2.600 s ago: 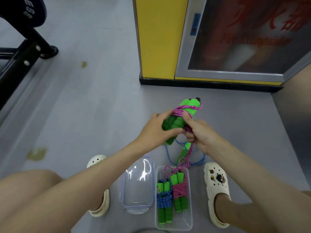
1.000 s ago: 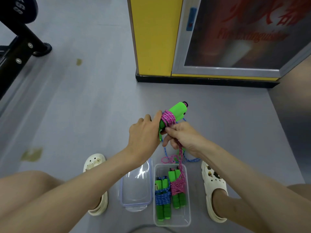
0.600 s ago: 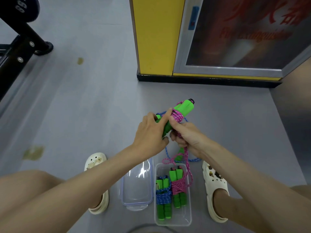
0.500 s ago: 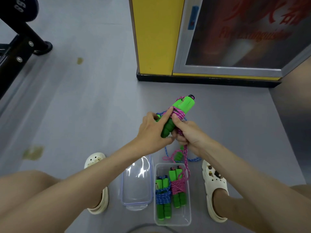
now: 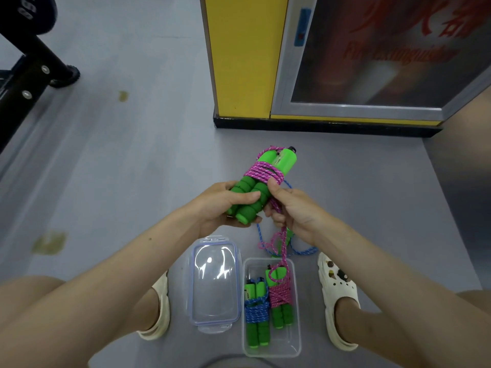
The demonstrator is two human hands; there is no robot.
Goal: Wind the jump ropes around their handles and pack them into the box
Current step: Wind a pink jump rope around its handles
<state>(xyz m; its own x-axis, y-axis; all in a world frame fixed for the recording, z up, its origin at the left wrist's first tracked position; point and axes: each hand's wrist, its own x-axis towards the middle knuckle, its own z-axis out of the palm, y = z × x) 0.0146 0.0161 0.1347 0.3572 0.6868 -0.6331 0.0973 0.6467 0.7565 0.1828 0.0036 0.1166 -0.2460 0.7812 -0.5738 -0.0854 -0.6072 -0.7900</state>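
The person crouches over a grey floor (image 5: 127, 160). Current positions are as follows.

1. The left hand (image 5: 223, 208) grips a pair of green foam-grip handles (image 5: 248, 199) held side by side. Its fingers are curled round the foam ends, with the thumb laid across the front. The handles are held in the air and tilt up and away towards the person's right.
2. A pink braided rope (image 5: 263, 172) is wound in several close turns round both handles, just below their hard green plastic caps.
3. The right hand (image 5: 296, 215) pinches the pink braided rope where it leaves the coil, its thumb (image 5: 273, 185) pressing against the right-hand handle. The other fingers are curled round the strand.
4. The loose tail (image 5: 281, 244) of the rope hangs from the right hand in tangled loops, and its end reaches down into the box.
5. A clear rectangular plastic box (image 5: 297, 322) stands open on the floor between the feet. Two wound bundles lie in it, one bound in blue rope (image 5: 256, 314) and one bound in pink rope (image 5: 280, 297) (both have green handles).
6. The clear snap-lock lid (image 5: 212, 282) lies just beside the box, on the person's left.
7. A loose blue braided rope (image 5: 301, 251) lies on the floor beyond the box, under the right hand.

Each foot wears a cream perforated clog (image 5: 341, 296). A yellow pillar (image 5: 239, 49) and a glass-fronted cabinet (image 5: 372, 54) stand farther off. A black metal frame (image 5: 26, 78) is at the far left.
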